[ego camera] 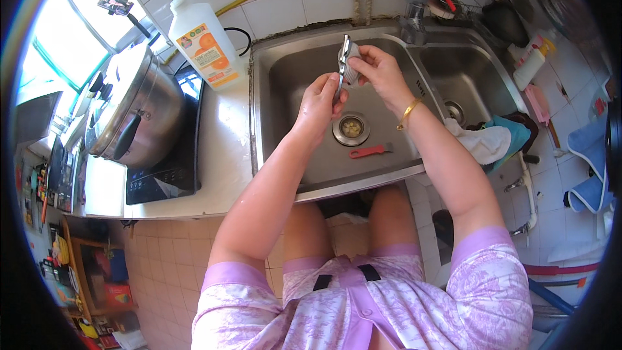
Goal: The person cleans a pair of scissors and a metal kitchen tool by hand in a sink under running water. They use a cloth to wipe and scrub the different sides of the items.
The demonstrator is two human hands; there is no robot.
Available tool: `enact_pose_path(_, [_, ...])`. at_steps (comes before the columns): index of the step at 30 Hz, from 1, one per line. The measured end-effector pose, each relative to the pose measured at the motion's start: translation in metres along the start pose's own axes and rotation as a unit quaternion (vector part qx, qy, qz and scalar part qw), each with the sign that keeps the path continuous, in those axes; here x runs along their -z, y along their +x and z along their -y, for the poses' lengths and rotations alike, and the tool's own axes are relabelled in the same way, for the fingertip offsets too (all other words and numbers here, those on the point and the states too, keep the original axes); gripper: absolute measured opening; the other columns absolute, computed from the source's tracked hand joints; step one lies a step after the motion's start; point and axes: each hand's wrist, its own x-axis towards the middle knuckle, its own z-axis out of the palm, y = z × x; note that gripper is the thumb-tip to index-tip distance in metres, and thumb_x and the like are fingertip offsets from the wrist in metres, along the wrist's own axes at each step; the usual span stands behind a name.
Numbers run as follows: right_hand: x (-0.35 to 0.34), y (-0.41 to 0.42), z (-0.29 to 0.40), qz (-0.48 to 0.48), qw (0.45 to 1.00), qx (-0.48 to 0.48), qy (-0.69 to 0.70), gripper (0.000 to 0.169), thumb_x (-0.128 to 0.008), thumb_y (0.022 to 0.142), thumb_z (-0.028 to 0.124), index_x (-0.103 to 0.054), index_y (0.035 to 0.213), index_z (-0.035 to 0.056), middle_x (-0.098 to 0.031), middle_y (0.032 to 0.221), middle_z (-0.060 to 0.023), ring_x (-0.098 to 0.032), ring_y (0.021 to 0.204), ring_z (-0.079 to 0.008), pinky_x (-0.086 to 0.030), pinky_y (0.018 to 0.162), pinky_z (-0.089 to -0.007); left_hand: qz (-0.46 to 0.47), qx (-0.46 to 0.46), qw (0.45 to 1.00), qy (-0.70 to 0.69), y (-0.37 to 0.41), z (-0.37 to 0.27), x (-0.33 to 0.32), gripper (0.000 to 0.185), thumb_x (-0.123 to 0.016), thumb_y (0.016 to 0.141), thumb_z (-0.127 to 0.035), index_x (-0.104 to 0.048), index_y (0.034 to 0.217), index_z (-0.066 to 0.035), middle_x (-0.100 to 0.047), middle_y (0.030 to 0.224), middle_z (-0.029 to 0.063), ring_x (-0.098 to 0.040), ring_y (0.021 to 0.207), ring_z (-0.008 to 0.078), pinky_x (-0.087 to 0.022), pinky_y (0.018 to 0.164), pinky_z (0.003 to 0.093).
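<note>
Above the large basin of a steel sink, my left hand is closed around the handle of a metal kitchen tool; its exact kind I cannot tell. My right hand pinches a crumpled grey-white cloth or scouring pad against the tool's head. Below the hands, the drain strainer holds pale yellowish scraps. A small red-handled peeler or knife lies on the basin floor beside the drain.
A steel pot stands on a black induction cooker at the left, near a large pump bottle. The faucet rises behind the sink. White and teal cloths hang over the right front edge by the smaller basin.
</note>
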Motion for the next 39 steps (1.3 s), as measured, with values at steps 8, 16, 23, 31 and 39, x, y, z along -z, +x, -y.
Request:
enact_pose_path(8, [0.002, -0.001, 0.004, -0.066, 0.997, -0.032, -0.022, 0.014, -0.064, 0.090, 0.019, -0.061, 0.090, 0.0056, -0.060, 0.074, 0.0034, -0.050, 0.061, -0.0037, -0.037, 0.053, -0.0210, -0.007, -0.060, 0.977, 0.204, -0.002, 0.008, -0.007, 0.030, -0.042, 0.103, -0.026, -0.060, 0.105, -0.002, -0.046, 0.060, -0.0013, -0.039, 0.053, 0.0071, -0.034, 0.050, 0.0251])
enact_pose_path(16, [0.003, 0.003, -0.001, -0.134, 0.989, 0.033, -0.043, 0.011, -0.062, 0.089, 0.013, -0.061, 0.089, 0.0021, -0.060, 0.072, 0.0008, -0.052, 0.058, -0.0052, -0.039, 0.049, -0.0225, 0.028, -0.035, 0.981, 0.186, -0.007, 0.005, -0.010, 0.032, -0.040, 0.104, -0.027, -0.061, 0.106, -0.002, -0.046, 0.061, -0.0013, -0.039, 0.054, 0.0075, -0.035, 0.050, 0.0257])
enact_pose_path(23, [0.022, 0.015, -0.007, -0.194, 0.981, 0.018, -0.025, 0.014, -0.063, 0.086, 0.012, -0.063, 0.092, -0.0005, -0.064, 0.075, -0.0022, -0.059, 0.061, -0.0086, -0.044, 0.051, -0.0242, 0.036, -0.062, 0.967, 0.246, -0.001, 0.022, -0.004, 0.036, -0.037, 0.105, -0.030, -0.060, 0.104, -0.001, -0.048, 0.065, -0.0006, -0.041, 0.056, 0.0077, -0.035, 0.052, 0.0244])
enact_pose_path(31, [0.007, 0.005, -0.012, -0.071, 0.993, -0.064, 0.073, 0.017, -0.060, 0.094, 0.021, -0.063, 0.096, 0.0043, -0.066, 0.082, -0.0009, -0.061, 0.071, -0.0093, -0.048, 0.061, -0.0255, -0.081, -0.132, 0.919, 0.362, -0.003, 0.016, -0.007, 0.036, -0.039, 0.103, -0.030, -0.059, 0.099, -0.001, -0.057, 0.067, 0.0139, -0.057, 0.062, 0.0286, -0.045, 0.063, 0.0405])
enact_pose_path(39, [-0.002, 0.000, 0.000, 0.012, 0.980, -0.089, 0.178, 0.017, -0.062, 0.094, 0.024, -0.064, 0.099, 0.0080, -0.067, 0.091, 0.0001, -0.060, 0.078, -0.0072, -0.047, 0.067, -0.0239, -0.140, -0.175, 0.875, 0.429, 0.001, 0.015, -0.002, 0.031, -0.039, 0.102, -0.029, -0.052, 0.105, -0.002, -0.063, 0.076, 0.0203, -0.063, 0.075, 0.0389, -0.047, 0.066, 0.0478])
